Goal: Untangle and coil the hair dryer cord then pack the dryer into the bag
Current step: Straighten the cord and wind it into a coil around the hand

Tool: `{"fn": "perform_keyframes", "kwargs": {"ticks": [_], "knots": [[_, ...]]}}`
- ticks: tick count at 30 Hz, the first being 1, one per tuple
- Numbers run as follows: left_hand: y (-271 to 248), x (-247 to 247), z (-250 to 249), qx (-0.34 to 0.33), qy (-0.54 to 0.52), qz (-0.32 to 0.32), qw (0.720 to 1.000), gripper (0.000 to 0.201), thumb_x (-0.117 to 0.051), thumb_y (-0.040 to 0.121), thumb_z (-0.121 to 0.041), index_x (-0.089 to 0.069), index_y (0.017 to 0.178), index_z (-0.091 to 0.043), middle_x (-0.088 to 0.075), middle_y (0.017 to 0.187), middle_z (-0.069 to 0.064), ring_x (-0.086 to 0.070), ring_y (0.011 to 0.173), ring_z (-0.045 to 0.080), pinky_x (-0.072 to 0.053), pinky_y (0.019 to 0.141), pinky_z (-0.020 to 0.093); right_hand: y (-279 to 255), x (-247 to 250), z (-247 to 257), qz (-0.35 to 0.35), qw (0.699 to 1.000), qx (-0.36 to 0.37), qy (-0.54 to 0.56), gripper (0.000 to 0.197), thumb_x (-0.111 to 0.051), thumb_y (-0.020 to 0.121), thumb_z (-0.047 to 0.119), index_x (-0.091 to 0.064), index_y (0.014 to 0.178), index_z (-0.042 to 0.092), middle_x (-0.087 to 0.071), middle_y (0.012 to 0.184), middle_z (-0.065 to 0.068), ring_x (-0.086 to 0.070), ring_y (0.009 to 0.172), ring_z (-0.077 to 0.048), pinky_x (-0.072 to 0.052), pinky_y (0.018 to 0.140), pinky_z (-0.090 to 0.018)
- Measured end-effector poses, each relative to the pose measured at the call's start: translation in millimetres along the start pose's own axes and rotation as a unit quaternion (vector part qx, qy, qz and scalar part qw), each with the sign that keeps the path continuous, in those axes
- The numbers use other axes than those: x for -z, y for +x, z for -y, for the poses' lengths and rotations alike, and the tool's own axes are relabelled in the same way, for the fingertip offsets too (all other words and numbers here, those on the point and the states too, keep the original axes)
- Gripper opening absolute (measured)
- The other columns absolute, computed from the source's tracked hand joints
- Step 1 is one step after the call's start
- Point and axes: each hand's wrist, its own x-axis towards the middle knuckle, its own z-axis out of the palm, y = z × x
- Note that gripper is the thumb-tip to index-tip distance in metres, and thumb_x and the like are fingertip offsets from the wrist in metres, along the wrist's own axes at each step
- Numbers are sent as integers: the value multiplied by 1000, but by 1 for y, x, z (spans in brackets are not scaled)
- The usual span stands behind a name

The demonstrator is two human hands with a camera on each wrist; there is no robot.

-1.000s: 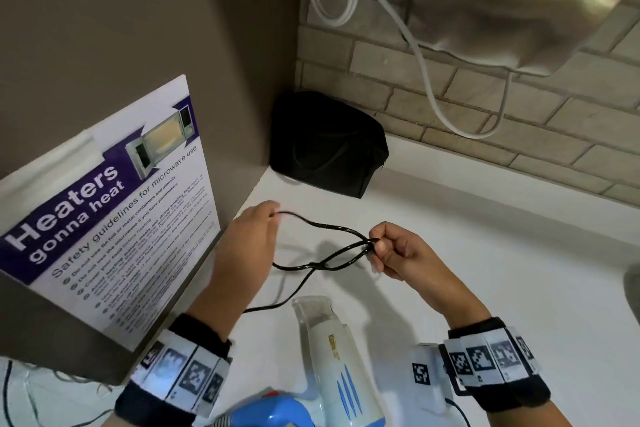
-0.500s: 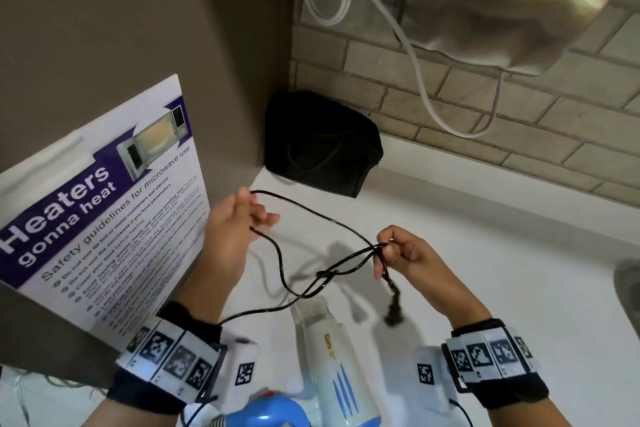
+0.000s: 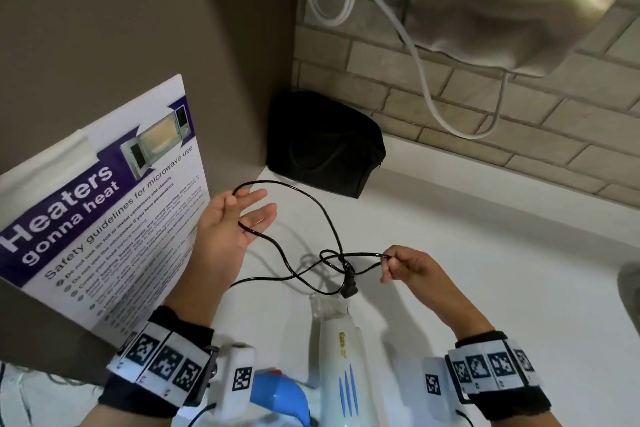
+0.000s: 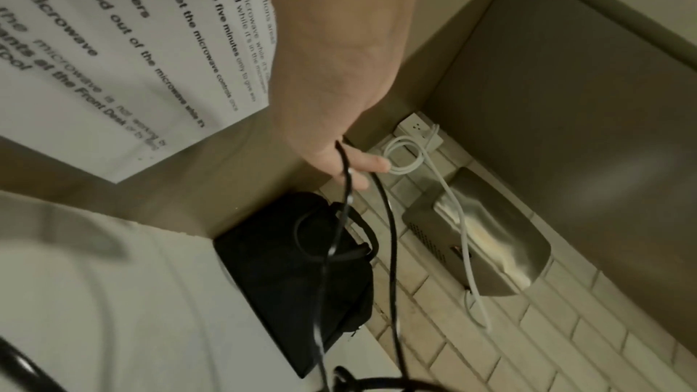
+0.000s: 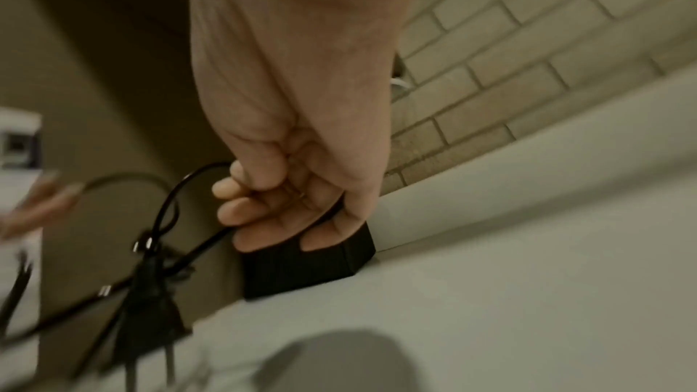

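Note:
The white and blue hair dryer (image 3: 343, 360) lies on the counter between my wrists, nozzle pointing away. Its black cord (image 3: 322, 215) rises in a tangled loop with a knot near its plug (image 3: 348, 288), which dangles just above the nozzle. My left hand (image 3: 251, 213) is held up with straight fingers, and the loop hangs over them (image 4: 392, 234). My right hand (image 3: 391, 263) pinches a fold of the cord by the knot (image 5: 169, 198). The black bag (image 3: 325, 146) stands in the back corner, beyond both hands, and looks zipped.
A microwave safety poster (image 3: 104, 201) leans on the left wall close to my left hand. On the brick wall hang a steel hand dryer (image 3: 512, 3) and a white cable (image 3: 415, 55). The white counter (image 3: 485, 270) stretches to the right.
My left hand has let go of its pinch, opened and lifted, so the loop now hangs wider over its fingers. The plug dropped free and dangles below the knot. The right hand kept its pinch.

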Motion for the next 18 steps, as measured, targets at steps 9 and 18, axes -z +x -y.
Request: {"fn": "perform_keyframes", "kwargs": {"ticks": [9, 18], "knots": [[-9, -18, -9, 18, -25, 136, 990, 28, -26, 103, -14, -54, 100, -13, -67, 116, 5, -72, 86, 21, -58, 79, 33, 3, -23, -33, 77, 935, 92, -333, 40, -59, 84, -1, -72, 94, 35, -48, 102, 13, -48, 90, -6, -42, 83, -22], [-24, -39, -10, 43, 98, 249, 963, 26, -30, 102, -18, -54, 110, -14, -69, 115, 4, -72, 83, 24, -57, 83, 35, 25, -37, 47, -22, 993, 23, -112, 6, -55, 94, 33, -58, 95, 28, -63, 83, 4, -66, 66, -15, -57, 70, -30]]}}
